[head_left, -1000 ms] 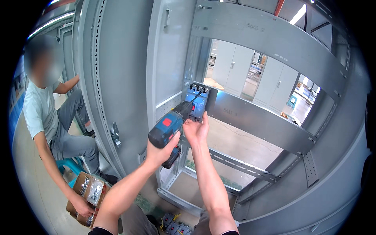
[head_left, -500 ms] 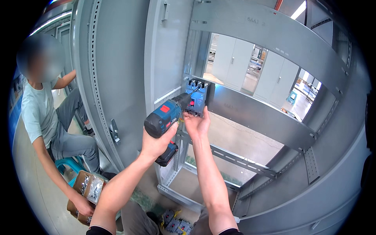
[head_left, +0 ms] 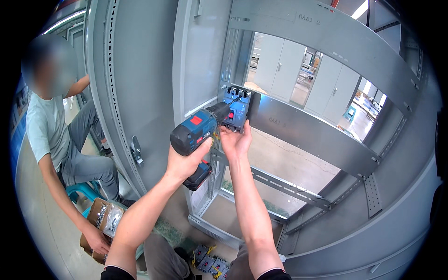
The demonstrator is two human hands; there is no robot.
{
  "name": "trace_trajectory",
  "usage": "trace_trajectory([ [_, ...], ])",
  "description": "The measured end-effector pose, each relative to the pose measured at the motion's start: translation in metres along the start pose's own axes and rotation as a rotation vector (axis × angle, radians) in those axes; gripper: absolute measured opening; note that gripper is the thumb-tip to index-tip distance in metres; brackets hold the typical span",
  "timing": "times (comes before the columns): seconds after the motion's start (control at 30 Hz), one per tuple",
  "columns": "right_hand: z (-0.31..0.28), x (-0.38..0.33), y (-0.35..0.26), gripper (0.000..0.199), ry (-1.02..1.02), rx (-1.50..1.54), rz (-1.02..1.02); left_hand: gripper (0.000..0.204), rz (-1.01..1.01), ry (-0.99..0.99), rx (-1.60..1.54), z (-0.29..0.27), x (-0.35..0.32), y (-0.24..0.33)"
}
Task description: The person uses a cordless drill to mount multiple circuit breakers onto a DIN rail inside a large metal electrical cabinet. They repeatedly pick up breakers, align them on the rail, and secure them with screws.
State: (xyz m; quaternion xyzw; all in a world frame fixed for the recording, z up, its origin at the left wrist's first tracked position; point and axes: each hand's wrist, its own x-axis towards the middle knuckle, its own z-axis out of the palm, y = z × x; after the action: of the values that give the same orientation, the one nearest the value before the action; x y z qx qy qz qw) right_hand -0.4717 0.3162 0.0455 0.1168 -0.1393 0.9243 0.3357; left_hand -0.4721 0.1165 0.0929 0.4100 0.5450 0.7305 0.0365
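My left hand [head_left: 184,161] is wrapped round the grip of a blue and black cordless drill [head_left: 193,132]. The drill's long bit reaches to the top of a blue and black circuit breaker [head_left: 236,111], which sits against a grey metal crossbar [head_left: 294,126]. From below, my right hand [head_left: 237,142] supports the breaker, fingers bent under its lower edge and thumb along its right side. A red toggle shows on the breaker's front. The drill body partly covers the breaker's left side.
A grey cabinet frame [head_left: 308,21] surrounds the work, with a slotted lower rail [head_left: 284,186]. More breakers [head_left: 210,263] lie on the floor between my legs. At left a co-worker [head_left: 46,126] sits, one hand in a cardboard box [head_left: 98,212] of small hardware.
My view has shifted slightly. The drill's rear has moved a little up and left, its bit still at the breaker's top. My right hand stays under the breaker.
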Motion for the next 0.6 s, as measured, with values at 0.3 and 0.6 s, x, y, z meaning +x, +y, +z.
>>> trace_trajectory([
  [0.3, 0.004, -0.001, -0.003, 0.040, 0.028, 0.026, 0.018, 0.021, -0.008, 0.025, 0.059, 0.006, -0.006, 0.005],
  [0.6, -0.003, 0.002, 0.003, 0.041, 0.015, 0.030, 0.013, 0.010, 0.074, 0.016, -0.019, 0.003, 0.000, -0.002],
])
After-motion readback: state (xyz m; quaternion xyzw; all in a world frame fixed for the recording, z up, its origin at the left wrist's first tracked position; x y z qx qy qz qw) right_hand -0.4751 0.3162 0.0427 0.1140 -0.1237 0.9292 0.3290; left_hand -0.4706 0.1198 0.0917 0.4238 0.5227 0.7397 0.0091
